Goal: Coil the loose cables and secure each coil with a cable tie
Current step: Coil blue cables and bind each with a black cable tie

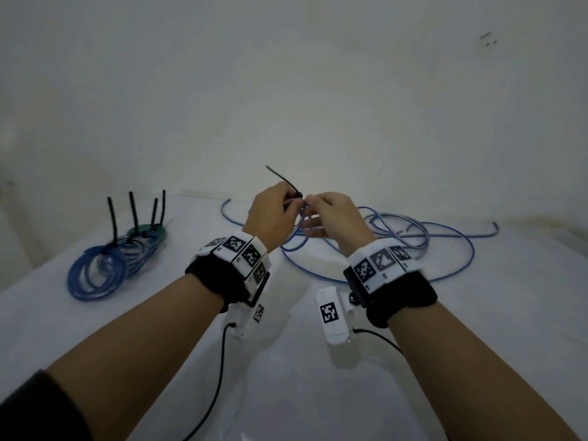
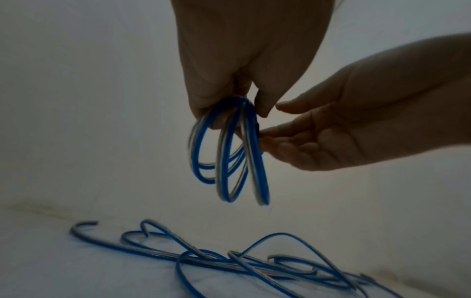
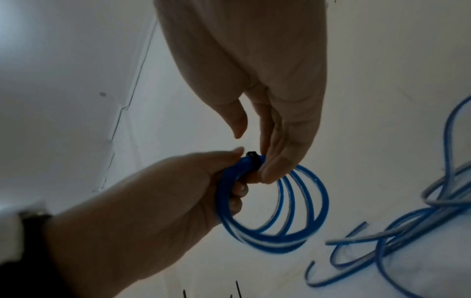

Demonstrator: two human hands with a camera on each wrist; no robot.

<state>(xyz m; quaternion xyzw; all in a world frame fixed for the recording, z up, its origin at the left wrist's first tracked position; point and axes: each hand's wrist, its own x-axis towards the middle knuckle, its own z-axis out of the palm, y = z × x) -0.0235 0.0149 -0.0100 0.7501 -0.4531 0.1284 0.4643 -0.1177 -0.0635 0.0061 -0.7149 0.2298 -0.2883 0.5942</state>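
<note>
My left hand (image 1: pixel 276 209) grips a small coil of blue cable (image 3: pixel 276 209) and holds it up above the white table (image 1: pixel 318 393). A black cable tie (image 1: pixel 285 182) is wrapped round the coil, its tail sticking up to the left. The tie head (image 3: pixel 252 158) sits on top of the coil beside my left thumb. My right hand (image 1: pixel 321 209) has fairly straight fingers (image 3: pixel 271 171) touching the coil next to the tie head, thumb apart from it. In the left wrist view the coil (image 2: pixel 229 153) hangs from my left hand (image 2: pixel 237 84), with my right hand (image 2: pixel 318 137) at its side.
Loose blue cables (image 1: pixel 413 240) lie tangled on the table behind and right of my hands. Several tied coils (image 1: pixel 105 268) lie at the left with black tie tails (image 1: pixel 133 211) standing up. A white wall rises at the table's far edge.
</note>
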